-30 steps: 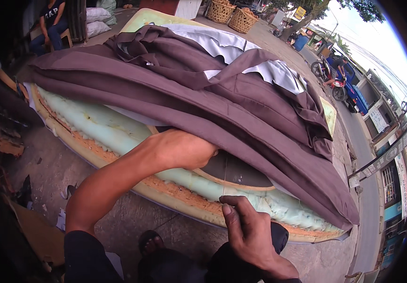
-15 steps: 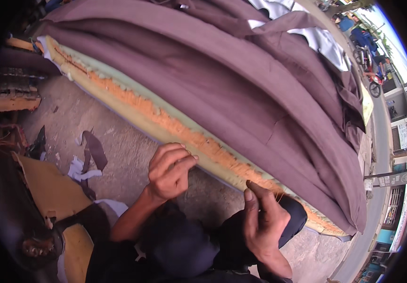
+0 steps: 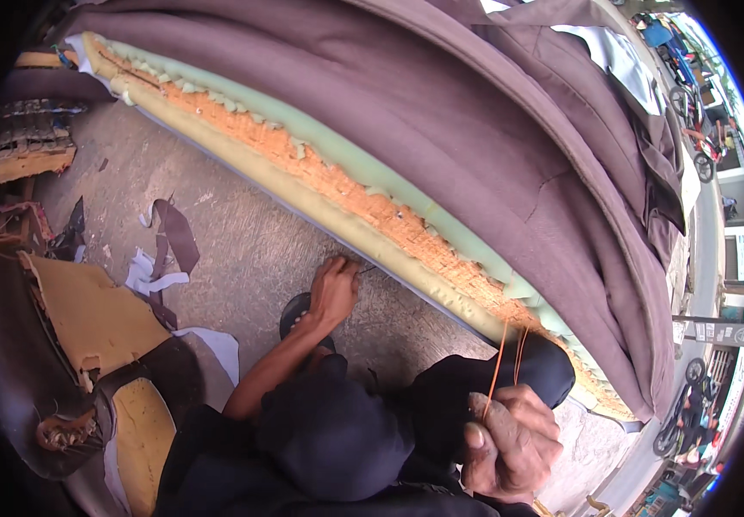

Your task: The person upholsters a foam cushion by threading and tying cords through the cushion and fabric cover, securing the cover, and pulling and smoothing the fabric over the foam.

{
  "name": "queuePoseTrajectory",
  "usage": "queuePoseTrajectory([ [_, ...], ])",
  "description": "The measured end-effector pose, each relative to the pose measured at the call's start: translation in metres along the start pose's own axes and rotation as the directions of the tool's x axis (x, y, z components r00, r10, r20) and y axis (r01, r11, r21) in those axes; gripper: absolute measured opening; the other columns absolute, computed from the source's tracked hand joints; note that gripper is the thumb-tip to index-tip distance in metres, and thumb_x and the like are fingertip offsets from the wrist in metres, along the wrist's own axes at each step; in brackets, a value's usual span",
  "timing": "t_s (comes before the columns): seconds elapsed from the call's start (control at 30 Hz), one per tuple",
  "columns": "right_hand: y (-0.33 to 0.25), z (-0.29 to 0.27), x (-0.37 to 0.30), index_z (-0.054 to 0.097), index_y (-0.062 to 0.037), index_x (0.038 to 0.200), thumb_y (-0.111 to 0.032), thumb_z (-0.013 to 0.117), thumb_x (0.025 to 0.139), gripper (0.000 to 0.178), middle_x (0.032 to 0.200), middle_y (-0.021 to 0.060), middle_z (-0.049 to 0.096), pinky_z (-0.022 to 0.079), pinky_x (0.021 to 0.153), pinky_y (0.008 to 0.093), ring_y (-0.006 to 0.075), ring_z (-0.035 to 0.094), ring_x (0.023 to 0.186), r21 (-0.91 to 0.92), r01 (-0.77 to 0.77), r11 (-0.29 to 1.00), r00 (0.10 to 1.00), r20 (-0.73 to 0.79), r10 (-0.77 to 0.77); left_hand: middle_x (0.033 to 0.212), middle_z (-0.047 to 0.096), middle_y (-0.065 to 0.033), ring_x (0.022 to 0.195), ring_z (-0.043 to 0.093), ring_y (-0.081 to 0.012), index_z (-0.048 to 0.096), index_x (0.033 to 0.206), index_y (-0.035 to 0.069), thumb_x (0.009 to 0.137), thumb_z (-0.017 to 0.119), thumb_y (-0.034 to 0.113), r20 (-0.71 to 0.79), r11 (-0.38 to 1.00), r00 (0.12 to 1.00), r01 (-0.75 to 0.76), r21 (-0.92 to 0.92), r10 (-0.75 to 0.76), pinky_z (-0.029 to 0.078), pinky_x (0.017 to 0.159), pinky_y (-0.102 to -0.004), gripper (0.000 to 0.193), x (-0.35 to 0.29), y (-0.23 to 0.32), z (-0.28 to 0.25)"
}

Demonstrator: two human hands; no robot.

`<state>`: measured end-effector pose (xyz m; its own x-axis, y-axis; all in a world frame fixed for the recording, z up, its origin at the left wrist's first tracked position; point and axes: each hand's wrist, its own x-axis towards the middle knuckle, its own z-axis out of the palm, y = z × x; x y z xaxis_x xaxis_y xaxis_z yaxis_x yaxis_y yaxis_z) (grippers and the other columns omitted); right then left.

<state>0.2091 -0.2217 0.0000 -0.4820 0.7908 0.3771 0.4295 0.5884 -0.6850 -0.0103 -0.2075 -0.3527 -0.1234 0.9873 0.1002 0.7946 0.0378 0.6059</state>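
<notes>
Thin orange thread (image 3: 495, 370) runs near-to-far from the right hand (image 3: 514, 441), fingers clamped on it; left hand (image 3: 335, 290), farther left, fingers unclear.

No legible text, grey roadside signboard (image 3: 734, 333) at right, lettering too small

The left forearm (image 3: 273, 369) slants forward, and the left hand (image 3: 334, 291) is loosely curled, though its fingertips are hard to make out. Nearer the body, the right hand (image 3: 512, 444) pinches thumb (image 3: 474, 436) against bent fingers (image 3: 527, 409).

The brown cloth (image 3: 441, 129) looks matt (the orange strip (image 3: 346, 194) rough).
</notes>
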Motion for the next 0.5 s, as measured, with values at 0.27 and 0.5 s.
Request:
queuePoseTrajectory([
  [0.27,-0.004,-0.049,-0.001,0.071,0.0114,0.108,-0.007,0.069,0.095,0.022,0.079,0.0161,0.073,0.052,0.055,0.0376,0.0291,0.066,0.059,-0.064,0.341,0.938,0.938,0.096,-0.334,0.100,0.073,-0.0136,0.103,0.068,-0.0318,0.078,0.093,0.005,0.080,0.068,0.010,-0.015,0.978,1.000,0.011,0.206,-0.008,0.050,0.093,-0.0459,0.017,0.005,-0.014,0.010],
  [0.5,-0.009,-0.121,-0.024,0.064,0.0037,0.092,-0.016,0.066,0.098,0.020,0.068,0.0104,0.063,0.045,0.050,0.0367,0.0238,0.058,0.052,-0.343,0.387,0.856,0.910,-0.011,-0.415,0.097,0.072,-0.0122,0.099,0.067,-0.0300,0.076,0.091,0.002,0.081,0.067,0.013,0.188,0.857,0.964,-0.257,0.447,0.191,0.049,0.091,-0.0447,0.017,-0.003,-0.022,0.021],
])
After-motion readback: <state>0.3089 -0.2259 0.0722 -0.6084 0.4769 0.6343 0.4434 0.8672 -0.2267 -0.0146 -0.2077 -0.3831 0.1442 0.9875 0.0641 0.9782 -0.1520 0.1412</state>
